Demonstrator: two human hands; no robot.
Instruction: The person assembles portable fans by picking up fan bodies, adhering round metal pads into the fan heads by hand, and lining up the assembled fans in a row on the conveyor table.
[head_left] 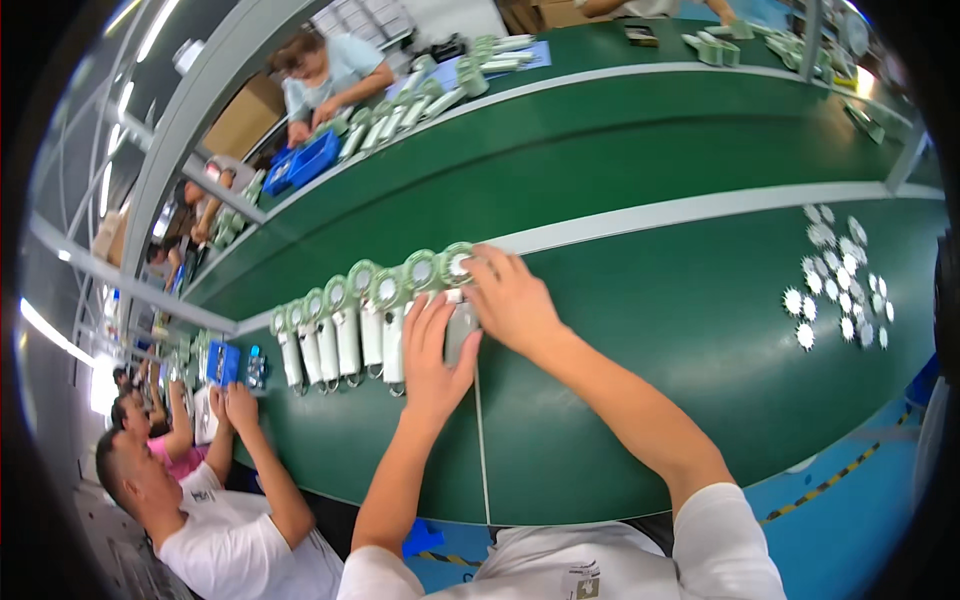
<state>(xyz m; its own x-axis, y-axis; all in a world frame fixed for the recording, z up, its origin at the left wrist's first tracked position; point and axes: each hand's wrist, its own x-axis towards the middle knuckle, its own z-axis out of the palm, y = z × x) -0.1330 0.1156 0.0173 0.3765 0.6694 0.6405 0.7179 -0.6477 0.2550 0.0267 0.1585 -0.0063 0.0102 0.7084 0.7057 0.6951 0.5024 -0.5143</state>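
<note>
Both hands meet on one small fan at the right end of a row of fans. Left hand (432, 345) lies flat with fingers stretched out, resting on the white handle of the last fan (460, 325). Right hand (512, 300) is curled over the fan's green round head, fingers bent down on it. Whether either hand grips it tight cannot be told.

Beside it, the row of fans (345, 325) lies side by side on the green surface (640, 330), running toward the left edge, green heads up and white handles down. Far over near the right edge of the surface sits a bunch of small white fan blades (840, 285), well apart from the hands. Another person's hands (232, 405) work near the left edge.
</note>
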